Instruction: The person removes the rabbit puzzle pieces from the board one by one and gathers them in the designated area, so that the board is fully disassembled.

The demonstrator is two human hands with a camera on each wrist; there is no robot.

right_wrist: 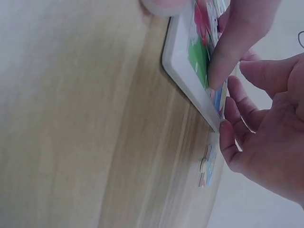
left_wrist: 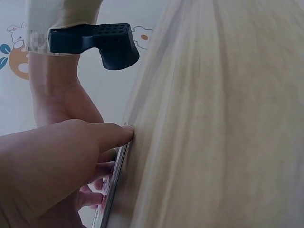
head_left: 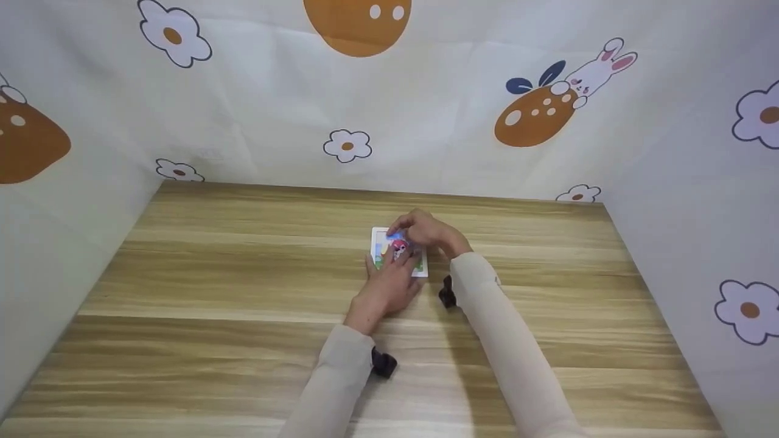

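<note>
1. Under both sets of fingers, mid-table: a small white-framed picture puzzle tray (head_left: 420, 269) lying flat on the wood-grain table (head_left: 213, 286).
2. Left hand (head_left: 389, 286): palm down, fingers straight and spread over the near part of the picture; one fingertip presses the green area just inside the frame (right_wrist: 176, 57) in the right wrist view. The thumb (left_wrist: 116, 134) butts against the tray's edge. It pins the tray and curls round nothing.
3. Right hand (head_left: 426, 231): arched over the far edge, fingers bent with tips touching the frame's rim. Whether a piece is pinched between them cannot be told; the tips are hidden from the head camera.
4. One loose puzzle piece (right_wrist: 207, 166) lies on the wood just beyond the right fingertips, apart from the tray.
5. Judgement on doing this well: keep the left palm flat so the tray does not skid; press straight down on a seated piece, not sideways, or its neighbours may lift.
6. Judgement: ease the left fingers aside from the open slot before the right brings a piece over; they cover much of the picture.
7. Risk: the loose piece sits near the table's far edge and could be nudged off.
</note>
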